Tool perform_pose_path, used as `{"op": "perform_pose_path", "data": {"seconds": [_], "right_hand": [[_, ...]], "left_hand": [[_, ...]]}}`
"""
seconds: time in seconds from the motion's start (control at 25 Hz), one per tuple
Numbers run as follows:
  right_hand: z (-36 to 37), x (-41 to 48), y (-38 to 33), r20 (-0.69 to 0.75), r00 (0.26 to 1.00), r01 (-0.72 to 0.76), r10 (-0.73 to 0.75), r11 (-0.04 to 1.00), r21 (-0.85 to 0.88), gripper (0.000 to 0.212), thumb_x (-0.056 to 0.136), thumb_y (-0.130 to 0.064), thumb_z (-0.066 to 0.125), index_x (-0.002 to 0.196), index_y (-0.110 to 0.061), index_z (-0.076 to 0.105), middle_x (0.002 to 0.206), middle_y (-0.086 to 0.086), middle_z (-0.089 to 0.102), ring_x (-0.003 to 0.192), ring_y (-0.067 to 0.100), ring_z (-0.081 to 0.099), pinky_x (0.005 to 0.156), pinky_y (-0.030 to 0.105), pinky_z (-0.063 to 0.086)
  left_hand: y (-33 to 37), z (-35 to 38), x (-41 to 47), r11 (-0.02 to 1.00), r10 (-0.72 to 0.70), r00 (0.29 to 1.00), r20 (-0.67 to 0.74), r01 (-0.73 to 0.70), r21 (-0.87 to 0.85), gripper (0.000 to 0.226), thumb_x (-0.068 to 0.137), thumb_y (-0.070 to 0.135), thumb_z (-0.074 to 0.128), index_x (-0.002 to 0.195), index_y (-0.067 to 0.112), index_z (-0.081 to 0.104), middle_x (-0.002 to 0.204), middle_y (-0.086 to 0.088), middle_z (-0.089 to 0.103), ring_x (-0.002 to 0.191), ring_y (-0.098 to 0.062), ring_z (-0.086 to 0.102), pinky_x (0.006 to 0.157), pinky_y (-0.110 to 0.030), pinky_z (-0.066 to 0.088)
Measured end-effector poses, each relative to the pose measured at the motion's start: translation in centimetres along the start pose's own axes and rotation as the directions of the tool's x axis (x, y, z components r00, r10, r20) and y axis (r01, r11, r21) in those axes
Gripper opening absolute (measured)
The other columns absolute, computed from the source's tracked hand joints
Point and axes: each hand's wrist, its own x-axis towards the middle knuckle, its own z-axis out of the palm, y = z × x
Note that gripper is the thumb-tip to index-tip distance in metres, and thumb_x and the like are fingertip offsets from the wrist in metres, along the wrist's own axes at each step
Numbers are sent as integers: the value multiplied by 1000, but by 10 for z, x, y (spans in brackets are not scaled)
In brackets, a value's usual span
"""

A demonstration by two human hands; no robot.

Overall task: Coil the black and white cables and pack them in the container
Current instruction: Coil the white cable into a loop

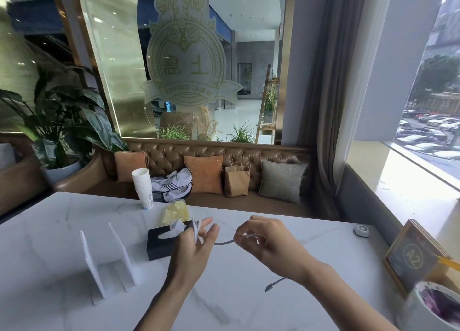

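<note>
Apparently raised hands (196, 246) (263, 241), white cable (224, 242) between

one head-worn wide view looks forward and down, close over the marble table (74, 231).

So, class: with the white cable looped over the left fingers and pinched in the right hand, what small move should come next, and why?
Probably another wrap: the right hand carries the white cable around the left hand once more. Loops already sit on the left fingers, yet a slack tail with its connector hangs uncoiled below the right wrist.
</note>
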Motion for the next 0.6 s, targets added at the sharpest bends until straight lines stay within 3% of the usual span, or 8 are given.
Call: {"op": "perform_pose_path", "data": {"seconds": [0.04, 0.12, 0.2, 0.28, 0.36, 0.48, 0.56, 0.6], "right_hand": [[-1, 1, -2, 14, 1000, 5, -6, 999, 36, 11, 95, -24, 61, 91, -27, 71, 88, -11, 67, 74, 3, 59, 65, 23, 47], [-3, 3, -8, 69, 997, 9, -17, 993, 115, 9, 93, -22, 64, 90, -25, 72, 90, -12, 68, 79, 11, 65, 72, 33, 54], [-3, 5, -14, 123, 990, 42, -66, 981, 189, 9, 93, -16, 67, 88, -21, 72, 88, -22, 68, 83, 4, 67, 72, 23, 53], [-2, 7, -17, 141, 984, 63, -104, 961, 270, 8, 93, -9, 67, 89, -13, 72, 86, -32, 66, 82, -8, 64, 71, 7, 47], [-3, 8, -19, 155, 981, 57, -115, 939, 339, 7, 93, -5, 66, 91, -5, 72, 88, -31, 67, 83, -9, 65, 75, 7, 47], [-8, 10, -24, 151, 980, 67, -133, 923, 380, 8, 93, -1, 64, 90, -4, 71, 92, -13, 73, 86, 7, 70, 80, 24, 56], [-14, 13, -30, 79, 993, 53, -93, 912, 406, 15, 94, 4, 62, 88, -8, 69, 88, 10, 72, 80, 28, 71, 77, 47, 59], [-18, 17, -31, 0, 997, 73, -80, 918, 390, 15, 94, 3, 63, 87, -8, 68, 84, 10, 69, 76, 29, 70, 73, 49, 59]], "left_hand": [[3, 1, -1, 999, -14, 996, 84, 17, -43, 38, 90, 57, 52, 112, 31, 68, 80, 22, 65, 73, 4, 62, 67, -12, 45], [9, 5, -4, 987, -42, 975, 220, 75, -144, 42, 89, 65, 40, 111, 41, 67, 84, 26, 63, 73, 4, 56, 72, -21, 41], [9, 8, -6, 954, -64, 962, 265, 138, -268, 45, 88, 68, 38, 110, 43, 68, 86, 23, 64, 73, -7, 53, 73, -28, 43], [7, 11, -7, 910, -85, 950, 299, 196, -365, 41, 94, 59, 41, 113, 36, 70, 105, 8, 71, 95, -26, 63, 86, -39, 50], [10, 13, -10, 844, -107, 929, 354, 273, -461, 35, 96, 48, 44, 112, 33, 71, 120, -3, 71, 117, -23, 63, 93, -31, 50], [22, 7, -11, 740, -126, 900, 417, 366, -565, 38, 93, 43, 50, 117, 21, 70, 122, -3, 71, 118, -13, 63, 90, -21, 49], [31, 2, -16, 801, -75, 868, 491, 346, -489, 41, 100, 44, 45, 113, 16, 71, 113, -3, 74, 110, -13, 67, 91, -23, 50], [35, -1, -19, 829, -32, 834, 551, 330, -451, 45, 102, 44, 40, 107, 15, 74, 106, -6, 75, 102, -16, 69, 90, -24, 51]]}}
